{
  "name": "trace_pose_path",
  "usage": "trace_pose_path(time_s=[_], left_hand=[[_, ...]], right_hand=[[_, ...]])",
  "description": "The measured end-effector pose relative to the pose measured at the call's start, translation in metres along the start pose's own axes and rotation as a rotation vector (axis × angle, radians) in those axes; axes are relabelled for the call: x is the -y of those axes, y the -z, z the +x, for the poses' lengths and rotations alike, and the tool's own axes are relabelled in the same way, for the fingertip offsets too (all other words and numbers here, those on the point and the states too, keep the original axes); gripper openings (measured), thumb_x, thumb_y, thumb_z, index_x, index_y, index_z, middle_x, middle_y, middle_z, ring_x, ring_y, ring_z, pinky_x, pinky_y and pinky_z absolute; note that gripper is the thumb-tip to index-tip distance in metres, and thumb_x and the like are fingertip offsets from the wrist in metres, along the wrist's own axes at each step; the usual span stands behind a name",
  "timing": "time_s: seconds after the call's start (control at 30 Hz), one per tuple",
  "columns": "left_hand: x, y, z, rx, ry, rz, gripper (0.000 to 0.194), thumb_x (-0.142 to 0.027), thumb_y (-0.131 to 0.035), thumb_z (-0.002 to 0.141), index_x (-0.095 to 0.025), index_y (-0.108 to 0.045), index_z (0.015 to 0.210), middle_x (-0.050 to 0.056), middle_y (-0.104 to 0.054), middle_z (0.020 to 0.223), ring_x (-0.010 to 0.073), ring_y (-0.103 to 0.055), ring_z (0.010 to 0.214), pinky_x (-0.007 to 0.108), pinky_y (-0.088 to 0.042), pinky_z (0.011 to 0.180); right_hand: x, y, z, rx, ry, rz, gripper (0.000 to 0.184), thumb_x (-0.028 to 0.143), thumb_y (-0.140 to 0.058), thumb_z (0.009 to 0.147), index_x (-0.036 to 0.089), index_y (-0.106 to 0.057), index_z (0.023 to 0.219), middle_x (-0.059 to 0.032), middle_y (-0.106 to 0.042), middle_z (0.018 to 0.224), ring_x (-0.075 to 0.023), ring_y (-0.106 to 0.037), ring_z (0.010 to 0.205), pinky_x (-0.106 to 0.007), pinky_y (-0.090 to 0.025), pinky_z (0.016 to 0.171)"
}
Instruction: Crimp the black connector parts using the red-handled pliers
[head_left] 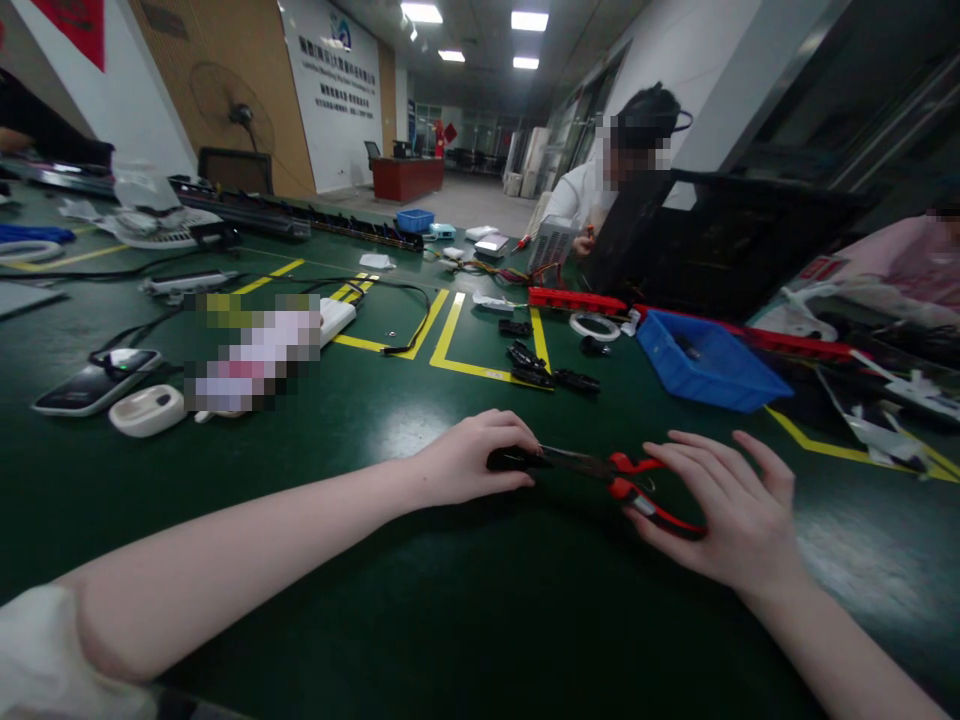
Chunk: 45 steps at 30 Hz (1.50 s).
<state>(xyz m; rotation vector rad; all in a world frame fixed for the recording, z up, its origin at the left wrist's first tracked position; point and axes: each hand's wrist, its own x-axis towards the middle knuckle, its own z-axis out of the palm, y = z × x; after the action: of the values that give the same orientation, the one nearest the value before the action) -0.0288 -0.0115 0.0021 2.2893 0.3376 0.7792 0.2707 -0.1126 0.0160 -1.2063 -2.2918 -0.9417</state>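
Observation:
My left hand (469, 460) is closed around a small black part (507, 459) on the green table (420, 610). The metal jaws of red-and-black pliers (626, 482) meet that part. My right hand (731, 515) rests on the pliers' handles, its fingers spread over them and the thumb under the lower handle.
A blue bin (705, 362) stands just beyond my right hand, with black connectors (536, 368) and a red strip (576, 300) behind. A phone (96, 381) and a white case (147, 410) lie at the left. Two people sit at the far right.

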Motion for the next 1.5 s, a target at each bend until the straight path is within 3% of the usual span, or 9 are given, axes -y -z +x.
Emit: trace_pose_path(time_s=[0.43,0.7,1.17,1.5], left_hand=[[-0.003,-0.001,0.001,0.003,0.042,0.019,0.025,-0.019,-0.070,0.084,-0.014,-0.066,0.109,0.009,-0.064,0.113,0.0184,-0.062,0.103,0.032,-0.052,0.091],[-0.002,-0.001,0.002,-0.007,0.085,-0.002,0.026,-0.021,-0.070,0.084,-0.015,-0.066,0.109,0.009,-0.064,0.114,0.0189,-0.064,0.103,0.033,-0.052,0.092],[-0.001,-0.002,0.001,-0.017,0.097,-0.013,0.026,-0.021,-0.073,0.082,-0.014,-0.066,0.106,0.009,-0.067,0.114,0.0185,-0.065,0.104,0.033,-0.052,0.093],[-0.004,-0.002,0.001,0.018,0.233,-0.034,0.047,-0.022,-0.074,0.079,-0.018,-0.055,0.122,0.007,-0.068,0.113,0.0201,-0.066,0.103,0.035,-0.052,0.090]], right_hand=[[0.007,0.003,0.007,-0.007,-0.011,0.076,0.041,0.040,-0.069,0.075,0.015,-0.059,0.106,-0.0091,-0.070,0.086,-0.0255,-0.065,0.079,-0.047,-0.042,0.090],[0.005,0.000,0.002,0.122,-0.084,0.159,0.051,0.043,-0.067,0.078,0.017,-0.054,0.119,-0.0102,-0.069,0.098,-0.0253,-0.065,0.085,-0.041,-0.047,0.080],[0.008,-0.001,0.000,0.121,-0.094,0.171,0.043,0.044,-0.066,0.079,0.016,-0.057,0.110,-0.0106,-0.069,0.096,-0.0224,-0.066,0.079,-0.035,-0.049,0.069],[0.007,-0.004,-0.005,0.161,-0.121,0.179,0.045,0.032,-0.064,0.077,0.017,-0.055,0.118,-0.0115,-0.067,0.102,-0.0249,-0.065,0.085,-0.036,-0.052,0.070]])
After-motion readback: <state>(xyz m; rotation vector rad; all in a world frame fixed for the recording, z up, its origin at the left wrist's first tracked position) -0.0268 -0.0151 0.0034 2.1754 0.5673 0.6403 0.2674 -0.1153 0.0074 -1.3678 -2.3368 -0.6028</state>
